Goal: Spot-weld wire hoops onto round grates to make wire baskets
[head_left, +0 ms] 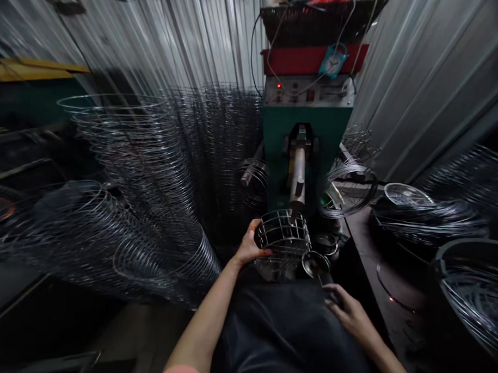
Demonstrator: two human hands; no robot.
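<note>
A round wire basket sits under the metal arm of a green machine. My left hand grips the left side of its rim, thumb and fingers apart around the wires. Lower right, my right hand is closed around the dark handle of a small round metal ladle-like tool, which is beside the basket's right edge. Another round metal piece lies just behind that tool. The lower part of the basket is dim.
Tall stacks of wire baskets stand at the left. Coiled wire hangs right of the machine. A bench at the right bears wire rings, near a dark bucket of wire. A blue clock hangs above.
</note>
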